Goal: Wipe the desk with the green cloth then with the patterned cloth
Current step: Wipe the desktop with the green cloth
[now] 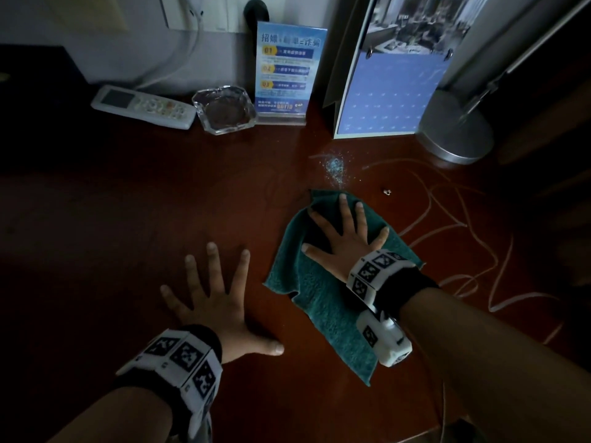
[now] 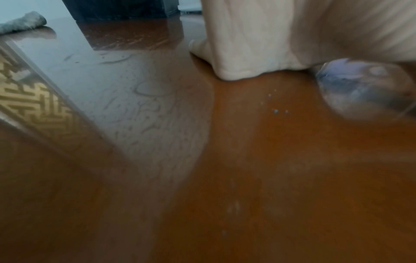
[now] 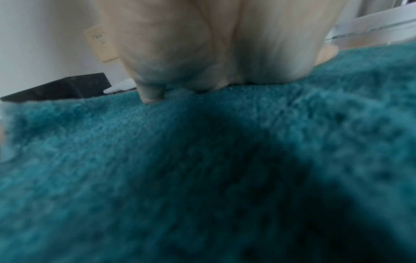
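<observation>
Green cloth [image 1: 323, 292]: lying flat on the worktop [image 1: 128, 203], lower centre of the frame.
Right hand [image 1: 345, 238]: pressing on the cloth's upper part, fingers spread.
Left hand [image 1: 220, 302]: resting spread on bare wood, left of the cloth.
Powder [image 1: 335, 167]: sitting just above the cloth.

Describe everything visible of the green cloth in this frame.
The green cloth is a teal-green terry towel with a fuzzy pile, lying flat and slightly rumpled on the dark wooden desk, turned diagonally. Its far corner nearly reaches a patch of pale blue specks. The right hand presses on its far half with fingers spread straight; the wrist-worn camera sits over its near part. The left hand lies flat on the desk beside it, not touching.
</observation>
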Demonstrator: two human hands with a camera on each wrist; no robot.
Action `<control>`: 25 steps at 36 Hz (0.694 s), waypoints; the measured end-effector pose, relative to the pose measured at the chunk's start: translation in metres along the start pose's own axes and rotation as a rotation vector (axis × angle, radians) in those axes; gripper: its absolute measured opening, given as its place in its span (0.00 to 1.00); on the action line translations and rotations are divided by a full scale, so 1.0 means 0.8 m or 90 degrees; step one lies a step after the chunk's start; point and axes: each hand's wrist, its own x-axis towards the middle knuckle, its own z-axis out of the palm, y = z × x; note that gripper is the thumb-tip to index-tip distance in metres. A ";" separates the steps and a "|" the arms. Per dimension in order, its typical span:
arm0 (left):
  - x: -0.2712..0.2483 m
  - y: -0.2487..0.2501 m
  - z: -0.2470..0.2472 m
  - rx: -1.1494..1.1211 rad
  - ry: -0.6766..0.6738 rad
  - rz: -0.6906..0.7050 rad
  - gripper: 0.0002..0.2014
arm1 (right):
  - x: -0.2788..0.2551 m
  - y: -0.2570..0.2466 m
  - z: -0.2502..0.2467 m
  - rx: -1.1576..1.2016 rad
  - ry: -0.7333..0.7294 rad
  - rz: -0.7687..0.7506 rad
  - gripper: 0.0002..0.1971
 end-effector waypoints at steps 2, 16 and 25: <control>0.001 0.001 -0.001 -0.001 -0.004 -0.005 0.73 | 0.008 -0.005 -0.006 0.012 0.002 0.001 0.34; -0.003 0.007 -0.007 -0.007 -0.008 -0.026 0.72 | -0.005 0.051 -0.026 -0.201 0.030 -0.422 0.32; -0.005 0.007 -0.008 -0.021 -0.015 -0.031 0.73 | 0.031 0.060 -0.026 -0.241 -0.020 -0.594 0.30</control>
